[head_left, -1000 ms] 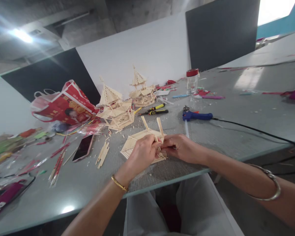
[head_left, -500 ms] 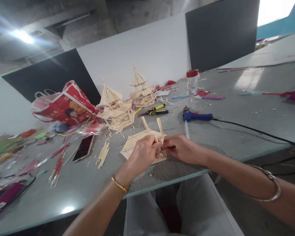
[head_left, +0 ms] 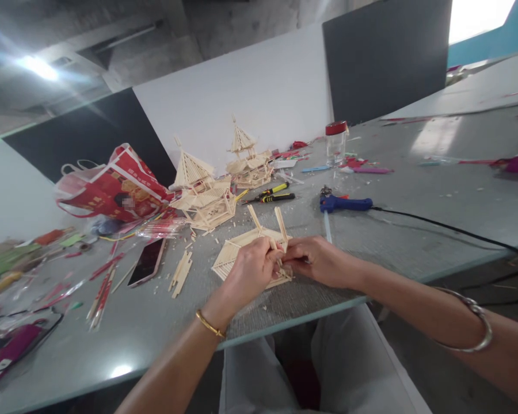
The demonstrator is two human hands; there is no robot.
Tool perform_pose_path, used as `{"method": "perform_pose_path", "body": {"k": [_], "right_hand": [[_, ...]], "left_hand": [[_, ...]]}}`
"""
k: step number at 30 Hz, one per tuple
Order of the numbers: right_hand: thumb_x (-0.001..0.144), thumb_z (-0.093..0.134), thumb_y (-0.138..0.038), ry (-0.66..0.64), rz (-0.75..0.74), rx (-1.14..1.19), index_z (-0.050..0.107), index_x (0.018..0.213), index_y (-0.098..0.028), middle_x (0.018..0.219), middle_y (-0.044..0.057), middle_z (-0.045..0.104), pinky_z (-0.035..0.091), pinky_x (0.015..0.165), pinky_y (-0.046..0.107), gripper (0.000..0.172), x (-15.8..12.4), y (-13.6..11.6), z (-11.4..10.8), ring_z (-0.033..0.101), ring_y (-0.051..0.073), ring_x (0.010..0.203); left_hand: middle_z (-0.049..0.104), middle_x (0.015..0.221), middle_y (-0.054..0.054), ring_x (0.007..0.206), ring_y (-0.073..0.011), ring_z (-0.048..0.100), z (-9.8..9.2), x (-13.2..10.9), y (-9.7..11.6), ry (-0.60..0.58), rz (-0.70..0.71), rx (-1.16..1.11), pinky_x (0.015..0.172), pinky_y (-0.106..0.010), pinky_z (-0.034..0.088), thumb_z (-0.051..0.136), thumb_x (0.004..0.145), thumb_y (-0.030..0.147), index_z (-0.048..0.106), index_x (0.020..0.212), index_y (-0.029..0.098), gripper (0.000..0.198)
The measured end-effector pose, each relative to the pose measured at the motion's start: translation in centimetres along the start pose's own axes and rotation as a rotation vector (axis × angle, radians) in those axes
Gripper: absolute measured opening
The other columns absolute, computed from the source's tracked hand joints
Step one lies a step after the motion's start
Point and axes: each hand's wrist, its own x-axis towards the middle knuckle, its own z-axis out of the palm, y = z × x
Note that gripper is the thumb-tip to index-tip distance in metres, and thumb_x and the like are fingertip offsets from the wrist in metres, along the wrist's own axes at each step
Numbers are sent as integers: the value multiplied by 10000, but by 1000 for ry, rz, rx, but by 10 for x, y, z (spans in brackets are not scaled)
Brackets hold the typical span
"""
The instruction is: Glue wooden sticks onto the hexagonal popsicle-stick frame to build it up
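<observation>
A flat many-sided base of pale wooden sticks (head_left: 233,251) lies near the table's front edge, with upright stick posts (head_left: 280,223) at its far side. Over its right part, my left hand (head_left: 255,263) is closed in a pinch on a short wooden stick. My right hand (head_left: 313,260) meets it from the right, fingertips pressed together at the same spot; what they grip is hidden. Behind the base stand two finished-looking stick pavilions (head_left: 202,198) with pointed roofs.
A blue glue gun (head_left: 347,204) with a black cable lies right, beyond my right hand. Yellow-black pliers (head_left: 276,197), a red-lidded jar (head_left: 335,142), a phone (head_left: 147,261), loose sticks (head_left: 181,274) and a red bag (head_left: 116,184) are around. The table's edge (head_left: 285,329) runs in front.
</observation>
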Motion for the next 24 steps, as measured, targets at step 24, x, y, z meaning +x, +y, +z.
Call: {"method": "perform_pose_path", "body": {"k": [24], "right_hand": [[820, 501, -160, 8, 39, -66, 705, 852, -225, 825, 17, 653, 425, 681, 219, 216, -2, -3, -2, 595, 121, 760]], "left_hand": [[601, 653, 5, 637, -133, 582, 1, -1, -2, 8, 49, 30, 673, -263, 423, 380, 893, 237, 514, 811, 169, 171]]}}
